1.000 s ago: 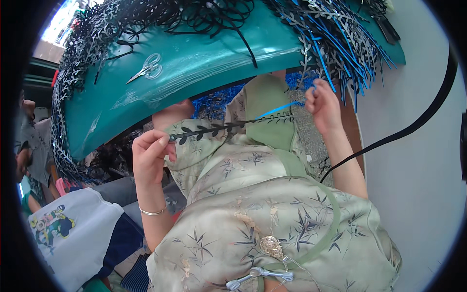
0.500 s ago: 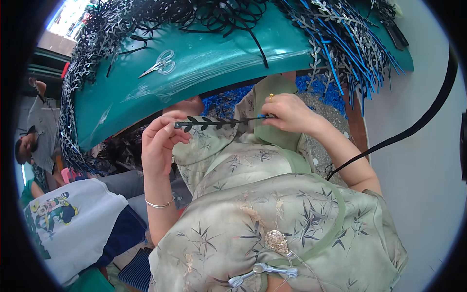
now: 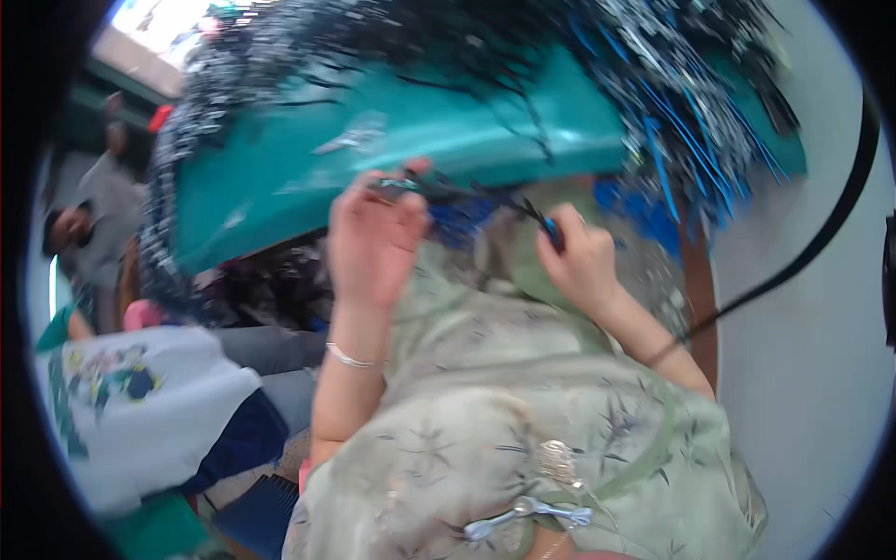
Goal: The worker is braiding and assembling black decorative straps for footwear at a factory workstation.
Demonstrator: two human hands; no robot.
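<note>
My left hand point(image 3: 373, 238) is raised in front of the table edge, its thumb and fingertips closed on a dark leaf-shaped trim strip point(image 3: 399, 186). Motion smears the strip where it runs toward the right. My right hand point(image 3: 583, 259), lower and further right, is closed around a dark piece with a blue part point(image 3: 554, 233); its dark end points up and left out of the fist. Blur hides whether this piece joins the strip. Beyond my left hand, clear-handled scissors point(image 3: 364, 133) lie on the green table cover point(image 3: 252, 201).
Dark and silvery leaf strips point(image 3: 224, 84) heap along the table's far and left sides. Blue and dark strips point(image 3: 677, 159) hang over its right end. A black cable point(image 3: 793, 271) crosses at right beside a pale wall. To my left are a person in white point(image 3: 140, 411) and another in grey point(image 3: 107, 219).
Both hands have moved: the left up and to the right, the right lower and slightly right. The strip, stretched straight between them before, is now blurred. The whole view has shifted a little.
</note>
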